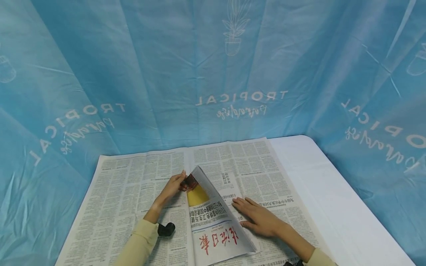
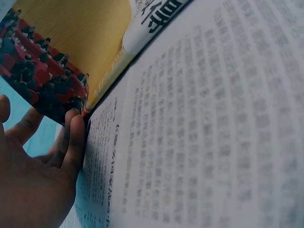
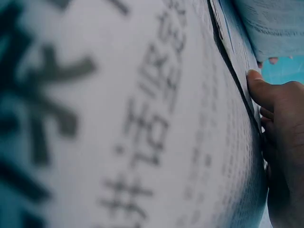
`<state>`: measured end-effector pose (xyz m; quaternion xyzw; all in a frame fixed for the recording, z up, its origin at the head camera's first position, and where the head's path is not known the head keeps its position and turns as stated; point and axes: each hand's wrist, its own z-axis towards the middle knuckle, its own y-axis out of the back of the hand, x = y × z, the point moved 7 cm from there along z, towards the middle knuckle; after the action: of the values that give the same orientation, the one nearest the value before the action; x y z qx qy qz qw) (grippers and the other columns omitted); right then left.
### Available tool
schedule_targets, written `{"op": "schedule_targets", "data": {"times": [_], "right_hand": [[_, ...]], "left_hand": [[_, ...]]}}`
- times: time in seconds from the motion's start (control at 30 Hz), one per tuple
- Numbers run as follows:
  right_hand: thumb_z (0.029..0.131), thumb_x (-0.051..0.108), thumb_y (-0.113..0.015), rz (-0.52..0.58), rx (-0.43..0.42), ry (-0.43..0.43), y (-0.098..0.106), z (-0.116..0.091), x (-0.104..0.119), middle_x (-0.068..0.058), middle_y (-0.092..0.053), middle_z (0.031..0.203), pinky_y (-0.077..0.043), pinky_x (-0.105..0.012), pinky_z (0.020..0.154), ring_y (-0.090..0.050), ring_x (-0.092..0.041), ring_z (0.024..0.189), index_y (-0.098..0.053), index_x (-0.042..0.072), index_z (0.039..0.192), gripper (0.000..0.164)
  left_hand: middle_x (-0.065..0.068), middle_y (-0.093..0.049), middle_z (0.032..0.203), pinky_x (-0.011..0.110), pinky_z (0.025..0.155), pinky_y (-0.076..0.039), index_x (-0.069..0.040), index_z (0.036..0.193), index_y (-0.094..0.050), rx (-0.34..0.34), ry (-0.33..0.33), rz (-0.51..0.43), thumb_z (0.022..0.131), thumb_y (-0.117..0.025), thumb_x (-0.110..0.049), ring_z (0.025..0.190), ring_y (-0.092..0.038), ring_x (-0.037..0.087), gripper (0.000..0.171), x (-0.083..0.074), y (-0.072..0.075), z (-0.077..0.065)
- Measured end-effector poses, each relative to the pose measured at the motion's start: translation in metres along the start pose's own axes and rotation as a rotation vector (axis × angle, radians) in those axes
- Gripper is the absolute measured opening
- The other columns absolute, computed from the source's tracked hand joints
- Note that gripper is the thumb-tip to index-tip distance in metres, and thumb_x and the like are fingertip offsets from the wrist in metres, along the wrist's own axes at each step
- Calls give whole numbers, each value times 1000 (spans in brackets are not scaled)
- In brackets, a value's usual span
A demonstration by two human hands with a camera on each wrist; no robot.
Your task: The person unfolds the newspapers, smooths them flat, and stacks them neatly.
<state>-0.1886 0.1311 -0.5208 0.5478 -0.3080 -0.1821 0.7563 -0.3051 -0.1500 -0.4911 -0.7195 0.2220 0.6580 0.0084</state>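
Note:
A newspaper (image 1: 153,201) lies spread over the table. Near its middle is a folded piece of newspaper (image 1: 216,221), with red masthead characters and a yellow and red photo, its right side raised off the sheet. My left hand (image 1: 173,184) pinches the far left corner of this fold beside the photo. In the left wrist view, fingers (image 2: 73,142) touch that corner and others pass behind the paper. My right hand (image 1: 261,218) rests with its fingers straight on the spread sheet, just right of the fold. In the right wrist view the fingers are partly hidden.
White tabletop (image 1: 296,151) shows along the right side, with a rounded far corner. Blue curtains (image 1: 166,74) with printed words hang behind the table and on both sides. A black wrist device (image 1: 166,229) sits at the left sleeve.

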Motion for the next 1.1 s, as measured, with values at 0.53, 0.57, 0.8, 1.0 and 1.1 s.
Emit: {"op": "schedule_targets", "data": {"times": [0.53, 0.57, 0.8, 1.0, 1.1], "right_hand": [[99, 44, -51, 83, 38, -90, 0, -3, -4, -7, -34, 157, -24, -47, 114, -33, -31, 144, -32, 12, 153, 66], [99, 45, -51, 89, 39, -94, 0, -2, -4, -6, -34, 157, -23, -47, 114, -33, -31, 144, -32, 12, 153, 66], [98, 47, -52, 34, 12, -74, 3, -1, -5, -6, -38, 155, -24, -46, 114, -37, -29, 142, -36, 12, 152, 66], [97, 46, -55, -43, -20, -53, 10, -2, -8, -7, -44, 152, -26, -46, 113, -42, -27, 139, -41, 10, 149, 65], [97, 46, -55, -71, -20, -43, 11, -3, -10, -7, -44, 151, -26, -45, 113, -43, -25, 138, -41, 9, 148, 65]], "left_hand": [[15, -61, 97, 31, 64, -49, 6, 143, -30, 208, 173, 3, 96, -60, -18, 67, -57, 11, 61, 7, -8, -17], [17, -63, 98, 30, 64, -50, 6, 144, -28, 199, 191, -4, 95, -62, -19, 67, -59, 11, 65, 8, -8, -19], [7, -69, 88, 29, 61, -54, 12, 134, -42, 213, 216, -6, 94, -65, -25, 65, -66, 12, 59, 13, -4, -43], [23, -67, 102, 40, 75, -55, 17, 136, -40, 88, 291, 184, 91, -70, -29, 75, -68, 21, 71, 21, 20, -64], [21, -66, 101, 40, 78, -53, 18, 131, -46, 1, 328, 255, 88, -73, -27, 77, -66, 21, 68, 23, 36, -73]]}}
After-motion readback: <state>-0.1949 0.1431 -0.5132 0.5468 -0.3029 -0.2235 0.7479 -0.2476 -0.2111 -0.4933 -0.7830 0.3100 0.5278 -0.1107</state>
